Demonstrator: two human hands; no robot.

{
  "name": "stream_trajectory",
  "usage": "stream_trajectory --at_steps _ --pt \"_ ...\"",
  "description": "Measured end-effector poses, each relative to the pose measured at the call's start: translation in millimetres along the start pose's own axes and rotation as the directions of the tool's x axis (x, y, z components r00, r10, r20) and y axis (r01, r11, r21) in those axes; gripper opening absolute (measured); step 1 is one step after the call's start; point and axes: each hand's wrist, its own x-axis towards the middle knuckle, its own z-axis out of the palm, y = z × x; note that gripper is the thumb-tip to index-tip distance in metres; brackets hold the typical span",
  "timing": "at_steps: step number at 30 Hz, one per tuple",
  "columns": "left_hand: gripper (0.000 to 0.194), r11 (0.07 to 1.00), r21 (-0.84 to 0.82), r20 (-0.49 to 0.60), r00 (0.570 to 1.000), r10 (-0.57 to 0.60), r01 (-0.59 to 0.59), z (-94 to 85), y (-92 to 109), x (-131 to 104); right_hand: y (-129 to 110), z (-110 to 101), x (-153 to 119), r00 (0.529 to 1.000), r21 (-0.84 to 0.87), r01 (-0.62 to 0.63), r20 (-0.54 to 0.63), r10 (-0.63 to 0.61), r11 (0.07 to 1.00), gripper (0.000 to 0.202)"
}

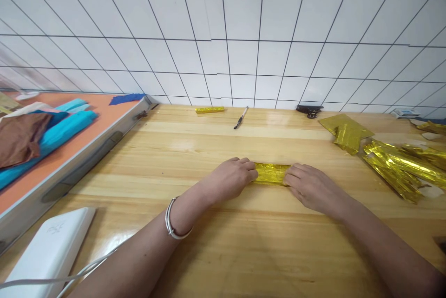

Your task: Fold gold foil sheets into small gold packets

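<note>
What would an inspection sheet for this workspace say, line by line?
Surface: pale wooden table, glossy with some glare.
Things in hand: shiny gold foil strip, lying across between both hands.
Clutter: narrow gold strip, black-and-clear pen and small black object at the back; loose gold foil pieces at right; white slab-shaped object at near left.
Hands: left hand and right hand at opposite strip ends; pinching or pressing, unclear.
Cables: light grey cable across the white object, beside the left forearm; ends not visible.
Surroundings: white tiled wall behind; orange surface with blue and brown cloths at left.
</note>
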Motion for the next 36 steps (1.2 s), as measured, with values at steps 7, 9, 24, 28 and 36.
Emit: stream_trajectory --at_steps 7,9,24,28,36 --pt "0.007 0.998 -0.059 0.037 0.999 -0.007 0.009 -8.1 12 -5 -9 -11 -3 0.992 0.258 -0.052 0.123 0.021 0.965 0.010" --pt "0.009 0.998 -0.024 0.009 0.998 -0.064 0.064 -3.2 17 0 -10 -8 -2 0.994 0.277 -0.050 0.109 0.021 0.960 0.013" --pt "0.018 0.980 0.107 -0.068 0.985 -0.159 0.165 36.1 33 14 -29 37 7 0.965 -0.064 -0.261 -0.055 0.257 0.963 0.016" --pt "0.018 0.976 0.056 -0.121 0.972 -0.201 0.209 39.6 33 10 -33 34 5 0.965 -0.068 -0.262 -0.043 0.260 0.963 0.014" --pt "0.029 0.978 0.010 -0.140 0.969 -0.205 0.209 39.8 30 0 -32 34 -4 0.926 -0.004 -0.359 -0.127 0.356 0.933 0.034"
